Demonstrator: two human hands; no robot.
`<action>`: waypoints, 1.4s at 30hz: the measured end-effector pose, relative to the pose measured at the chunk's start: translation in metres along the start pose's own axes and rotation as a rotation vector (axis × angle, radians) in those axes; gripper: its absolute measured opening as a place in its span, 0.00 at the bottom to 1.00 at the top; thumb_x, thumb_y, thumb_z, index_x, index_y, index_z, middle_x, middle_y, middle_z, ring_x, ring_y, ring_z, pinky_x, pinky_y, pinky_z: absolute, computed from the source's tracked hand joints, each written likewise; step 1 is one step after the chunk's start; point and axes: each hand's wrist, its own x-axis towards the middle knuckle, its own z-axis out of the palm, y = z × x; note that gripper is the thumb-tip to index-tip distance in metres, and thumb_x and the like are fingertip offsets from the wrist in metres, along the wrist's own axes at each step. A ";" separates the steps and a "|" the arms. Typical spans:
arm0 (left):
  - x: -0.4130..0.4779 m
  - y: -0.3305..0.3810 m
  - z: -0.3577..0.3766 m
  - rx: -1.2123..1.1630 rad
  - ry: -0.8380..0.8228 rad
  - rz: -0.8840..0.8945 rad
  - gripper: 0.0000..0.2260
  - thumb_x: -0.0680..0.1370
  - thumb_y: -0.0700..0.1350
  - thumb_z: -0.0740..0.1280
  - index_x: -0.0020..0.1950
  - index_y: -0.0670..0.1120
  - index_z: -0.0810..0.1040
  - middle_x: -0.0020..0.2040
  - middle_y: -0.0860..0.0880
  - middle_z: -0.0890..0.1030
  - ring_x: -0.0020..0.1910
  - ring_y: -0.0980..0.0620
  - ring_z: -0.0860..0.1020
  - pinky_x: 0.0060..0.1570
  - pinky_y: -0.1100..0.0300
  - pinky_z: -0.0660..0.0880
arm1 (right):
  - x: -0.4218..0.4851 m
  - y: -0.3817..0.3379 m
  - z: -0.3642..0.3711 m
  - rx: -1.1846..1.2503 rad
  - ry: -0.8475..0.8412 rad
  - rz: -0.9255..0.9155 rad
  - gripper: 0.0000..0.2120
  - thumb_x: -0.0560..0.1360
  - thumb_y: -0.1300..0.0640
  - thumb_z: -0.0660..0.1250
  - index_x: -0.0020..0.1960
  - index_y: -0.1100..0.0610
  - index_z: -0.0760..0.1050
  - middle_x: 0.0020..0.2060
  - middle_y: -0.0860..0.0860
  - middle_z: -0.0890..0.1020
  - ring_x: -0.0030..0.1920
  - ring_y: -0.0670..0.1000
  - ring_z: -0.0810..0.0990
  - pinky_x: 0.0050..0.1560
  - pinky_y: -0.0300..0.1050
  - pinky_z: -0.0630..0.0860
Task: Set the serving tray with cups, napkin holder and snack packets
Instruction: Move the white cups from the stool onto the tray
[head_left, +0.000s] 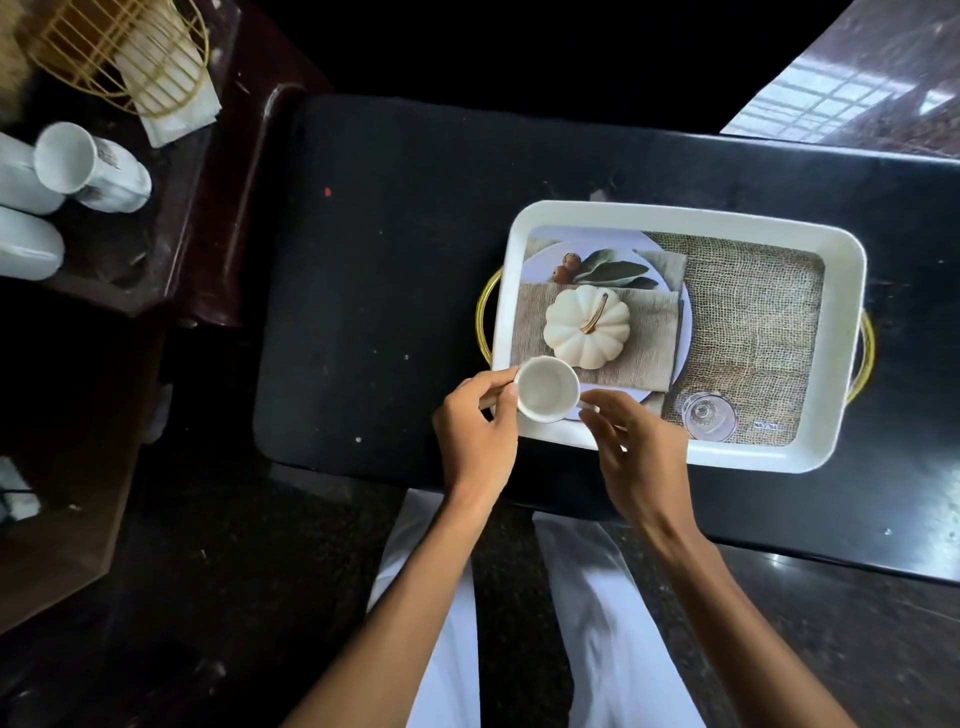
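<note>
A white serving tray (841, 332) with gold handles and a printed pumpkin picture on its floor lies on the black table (395, 291). A white cup (546, 388) stands upright at the tray's near left corner. My left hand (475, 431) pinches the cup's left side, apparently at its handle. My right hand (641, 447) touches the cup's right side with its fingertips, fingers loosely bent. On the side table at the left lie more white cups (88, 169) and a gold wire napkin holder (130, 57) with white napkins. No snack packets are in view.
The dark wooden side table (171, 244) stands left of the black table, with a gap between them. A glossy stone counter (872, 83) reflects a window at the upper right. My white-trousered legs show below the table's near edge.
</note>
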 end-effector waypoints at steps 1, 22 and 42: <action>0.000 0.001 0.000 0.007 0.007 0.003 0.09 0.80 0.38 0.69 0.56 0.45 0.86 0.52 0.49 0.87 0.52 0.54 0.85 0.54 0.50 0.84 | 0.001 0.001 0.000 -0.001 -0.009 -0.006 0.06 0.78 0.59 0.70 0.54 0.55 0.82 0.41 0.40 0.83 0.42 0.42 0.83 0.47 0.40 0.80; 0.003 -0.001 -0.030 -0.086 0.023 0.020 0.10 0.81 0.42 0.67 0.62 0.48 0.83 0.56 0.52 0.86 0.55 0.59 0.84 0.55 0.56 0.83 | 0.016 -0.024 -0.016 -0.056 -0.059 0.000 0.11 0.77 0.60 0.70 0.59 0.56 0.80 0.54 0.48 0.85 0.55 0.51 0.82 0.55 0.49 0.80; 0.130 0.022 -0.312 -0.321 0.390 0.130 0.11 0.83 0.41 0.65 0.63 0.49 0.81 0.59 0.51 0.85 0.59 0.54 0.83 0.55 0.56 0.83 | 0.070 -0.264 0.197 0.267 -0.140 -0.191 0.08 0.77 0.63 0.70 0.56 0.59 0.80 0.50 0.49 0.84 0.51 0.43 0.83 0.51 0.33 0.79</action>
